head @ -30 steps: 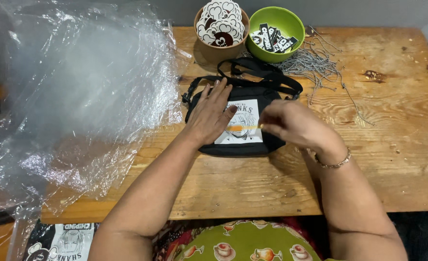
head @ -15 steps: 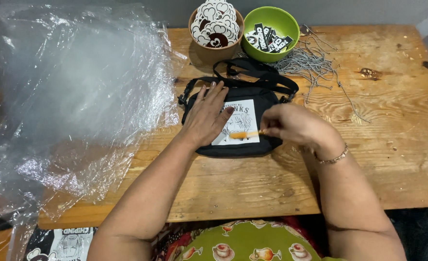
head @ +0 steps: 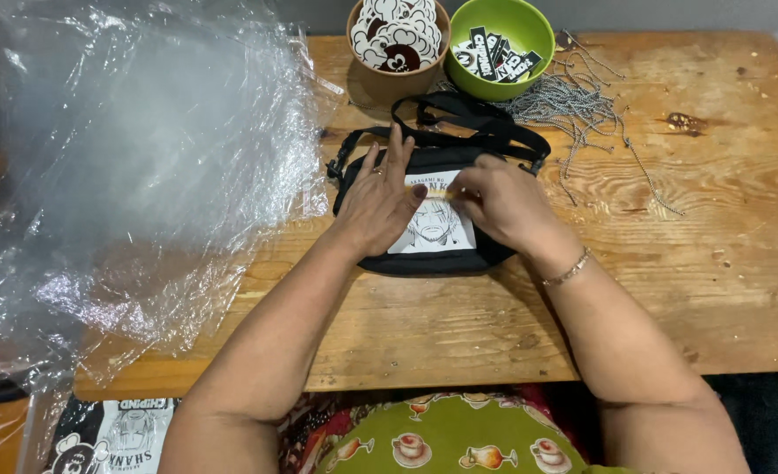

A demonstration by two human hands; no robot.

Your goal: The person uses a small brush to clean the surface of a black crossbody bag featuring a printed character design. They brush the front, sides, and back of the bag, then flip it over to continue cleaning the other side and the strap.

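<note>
A black waist bag (head: 424, 262) with a white printed patch (head: 440, 233) lies on the wooden table (head: 723, 263), its strap (head: 468, 118) folded behind it. My left hand (head: 385, 200) rests flat on the bag's left half, fingers spread, fingertips at the patch's upper left. My right hand (head: 505, 206) lies on the bag's right half, fingers curled toward the patch's top edge. Whatever is under those fingers is hidden. A thin bracelet (head: 569, 270) sits on my right wrist.
Behind the bag stand a brown bowl (head: 396, 75) of round stickers and a green bowl (head: 505, 79) of black labels. Several ball chains (head: 578, 98) spread to their right. Crumpled clear plastic bags (head: 143, 167) cover the table's left end.
The slim orange object seen at my right fingertips earlier no longer shows. My right hand has moved up toward the patch's top edge. My left hand stays on the bag.
</note>
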